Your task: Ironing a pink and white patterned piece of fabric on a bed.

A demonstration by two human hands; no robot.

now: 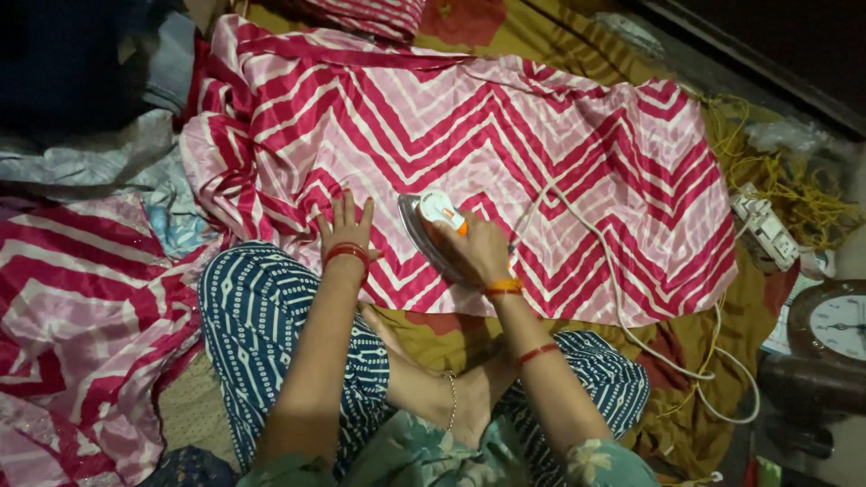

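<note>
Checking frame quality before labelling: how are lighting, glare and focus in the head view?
Head view: centre well lit, top-left and right edges fall into dark; sheen on the striped cloth; right hand on the iron slightly soft; left hand clear; clock dim.

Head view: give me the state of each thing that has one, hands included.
Iron: tilted on the fabric, gripped by its handle.
Right hand: closed round the iron's handle.
Left hand: open, flat on the fabric.
Pink zigzag fabric: spread out, creased at its left edge.
White cord: slack, lying across the fabric.
Clock: lying beside the fabric, partly cut off.
</note>
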